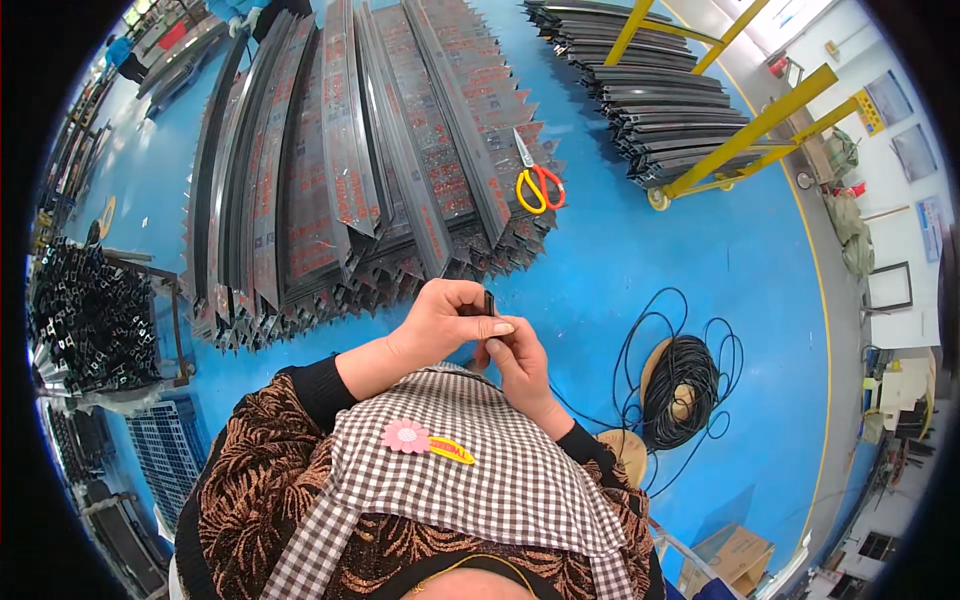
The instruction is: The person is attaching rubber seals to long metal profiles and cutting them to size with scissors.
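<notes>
The left hand (440,325), at the centre of the frame, has its grip clamped on a small black piece (489,302), which sticks up past the thumb; the right hand (524,362) meets it just below and to the right, thumb and fingers bent in close — whether that grip is clamped on the hidden lower part, I cannot tell. Dark profiles (335,150) lie stacked across the upper left and centre, with scissors (531,168) on their right edge; a coil of black cord (685,375) sits at centre right — loose loops spreading over the blue floor (775,300).
</notes>
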